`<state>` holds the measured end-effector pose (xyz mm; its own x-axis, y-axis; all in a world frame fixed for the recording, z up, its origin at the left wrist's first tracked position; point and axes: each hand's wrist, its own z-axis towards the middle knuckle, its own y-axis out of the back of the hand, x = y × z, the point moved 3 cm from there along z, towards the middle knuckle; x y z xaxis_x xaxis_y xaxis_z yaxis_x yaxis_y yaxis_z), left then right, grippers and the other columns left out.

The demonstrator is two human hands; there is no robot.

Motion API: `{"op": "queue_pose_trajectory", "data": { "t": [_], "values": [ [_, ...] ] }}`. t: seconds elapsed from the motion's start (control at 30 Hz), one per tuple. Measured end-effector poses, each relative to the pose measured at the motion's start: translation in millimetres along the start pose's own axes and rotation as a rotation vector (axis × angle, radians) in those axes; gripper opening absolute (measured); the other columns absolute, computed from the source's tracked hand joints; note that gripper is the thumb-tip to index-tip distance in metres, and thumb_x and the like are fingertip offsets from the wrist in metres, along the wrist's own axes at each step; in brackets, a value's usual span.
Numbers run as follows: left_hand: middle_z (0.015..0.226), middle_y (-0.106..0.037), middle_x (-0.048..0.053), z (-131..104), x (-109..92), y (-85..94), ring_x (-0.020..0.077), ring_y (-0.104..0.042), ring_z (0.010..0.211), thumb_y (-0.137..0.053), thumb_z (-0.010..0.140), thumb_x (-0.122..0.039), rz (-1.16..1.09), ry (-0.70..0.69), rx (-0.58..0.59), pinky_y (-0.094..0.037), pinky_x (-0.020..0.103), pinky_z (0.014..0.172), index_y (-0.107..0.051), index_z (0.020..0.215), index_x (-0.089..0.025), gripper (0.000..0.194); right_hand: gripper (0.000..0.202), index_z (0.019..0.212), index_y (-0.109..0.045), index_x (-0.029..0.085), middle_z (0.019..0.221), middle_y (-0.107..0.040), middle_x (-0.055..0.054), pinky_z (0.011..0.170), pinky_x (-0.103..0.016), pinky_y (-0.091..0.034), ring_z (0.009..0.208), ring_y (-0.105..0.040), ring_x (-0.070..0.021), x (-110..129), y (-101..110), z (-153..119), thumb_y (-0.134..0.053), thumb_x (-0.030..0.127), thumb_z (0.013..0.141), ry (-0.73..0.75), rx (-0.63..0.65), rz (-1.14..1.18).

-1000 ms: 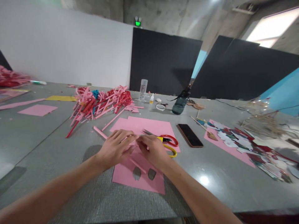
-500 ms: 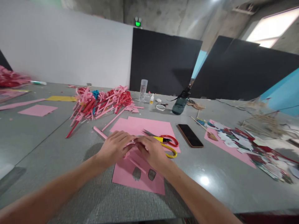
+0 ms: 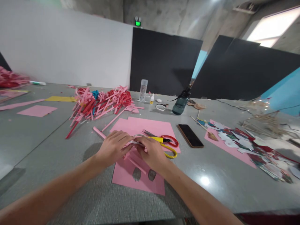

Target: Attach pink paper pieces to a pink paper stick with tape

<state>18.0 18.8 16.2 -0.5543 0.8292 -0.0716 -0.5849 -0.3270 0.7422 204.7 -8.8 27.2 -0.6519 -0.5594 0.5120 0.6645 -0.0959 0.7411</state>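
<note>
My left hand (image 3: 116,145) and my right hand (image 3: 151,151) meet over pink paper, fingertips nearly touching. Both are closed on a thin pale pink paper strip (image 3: 135,142), mostly hidden by the fingers. Under my wrists lies a pink sheet (image 3: 142,187) with two dark grey patches; whether they are holes or shading I cannot tell. A narrow pink paper stick (image 3: 137,165) slants across it. Just beyond my right hand, scissors (image 3: 170,141) with red and yellow handles rest on another pink sheet (image 3: 150,123). A pink paper roll (image 3: 98,132) pokes out past my left hand.
A heap of pink and red paper strips (image 3: 103,103) lies at the back left. Behind the sheets stand a clear cylinder (image 3: 143,90), a small glue bottle (image 3: 152,99) and a dark bottle (image 3: 181,104). Rightward are a phone (image 3: 190,136) and paper cut-outs (image 3: 234,137).
My fingers have shifted slightly on the strip, and more of its pale edge shows between them. The things on the table lie as before.
</note>
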Motion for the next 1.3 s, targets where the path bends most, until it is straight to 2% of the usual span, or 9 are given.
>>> {"op": "queue_pose_trajectory", "data": {
  "t": [0.27,0.47,0.87,0.97,1.1,1.17,1.3],
  "values": [
    [0.098,-0.073,0.003,2,-2,-1.2,0.0234,-0.066,0.092,-0.067,0.098,-0.029,0.007,0.035,0.043,-0.045,0.037,0.084,-0.065,0.108,-0.02,0.013,0.034,0.108,-0.076,0.021,0.109,-0.082,-0.006,0.088,-0.032,-0.054,0.099,-0.076,-0.0236,-5,1,0,-0.062,0.0,0.087,0.013,-0.035,0.003],
    [0.088,-0.07,0.002,2,-3,-2.0,0.0214,-0.064,0.084,-0.064,0.1,-0.027,0.027,0.042,0.046,-0.044,0.036,0.08,-0.065,0.096,-0.02,0.008,0.031,0.105,-0.076,0.021,0.105,-0.082,-0.005,0.088,-0.031,-0.055,0.098,-0.076,-0.023,-5,1,0,-0.064,-0.001,0.087,0.033,-0.04,0.009],
    [0.085,-0.067,0.001,4,-7,1.5,0.019,-0.06,0.08,-0.059,0.102,-0.02,-0.007,-0.056,-0.005,-0.042,0.034,0.079,-0.062,0.093,-0.019,0.01,0.027,0.103,-0.074,0.021,0.102,-0.078,-0.006,0.082,-0.031,-0.053,0.093,-0.073,-0.0209,-3,1,0,-0.061,0.001,0.091,0.079,-0.038,0.028],
    [0.083,-0.067,0.001,4,-9,5.2,0.0184,-0.06,0.079,-0.055,0.102,-0.016,0.063,-0.128,-0.008,-0.042,0.034,0.08,-0.062,0.092,-0.019,0.012,0.021,0.099,-0.075,0.02,0.095,-0.077,-0.006,0.075,-0.03,-0.05,0.086,-0.071,-0.0201,-2,3,0,-0.062,0.004,0.092,0.07,-0.039,-0.004],
    [0.084,-0.068,0.0,10,-17,16.0,0.0176,-0.062,0.079,-0.055,0.098,-0.004,0.253,-0.322,-0.016,-0.043,0.036,0.082,-0.064,0.097,-0.018,0.017,0.025,0.09,-0.073,0.02,0.083,-0.074,-0.003,0.068,-0.029,-0.043,0.075,-0.066,-0.0188,2,6,3,-0.062,-0.001,0.085,0.047,-0.035,-0.08],
    [0.081,-0.068,-0.001,16,-22,23.6,0.0167,-0.063,0.078,-0.057,0.097,-0.004,0.34,-0.413,-0.048,-0.044,0.036,0.083,-0.065,0.094,-0.017,0.015,0.027,0.086,-0.071,0.02,0.081,-0.072,-0.002,0.066,-0.029,-0.039,0.074,-0.063,-0.0183,7,8,5,-0.06,-0.004,0.081,0.035,-0.029,-0.09],
    [0.083,-0.071,-0.002,22,-29,39.1,0.0146,-0.065,0.077,-0.06,0.096,-0.003,0.397,-0.497,-0.113,-0.046,0.034,0.084,-0.066,0.093,-0.018,0.017,0.028,0.084,-0.069,0.02,0.078,-0.07,-0.001,0.067,-0.027,-0.039,0.074,-0.061,-0.0175,12,16,9,-0.056,-0.004,0.077,0.057,-0.052,-0.017]
  ]
}}
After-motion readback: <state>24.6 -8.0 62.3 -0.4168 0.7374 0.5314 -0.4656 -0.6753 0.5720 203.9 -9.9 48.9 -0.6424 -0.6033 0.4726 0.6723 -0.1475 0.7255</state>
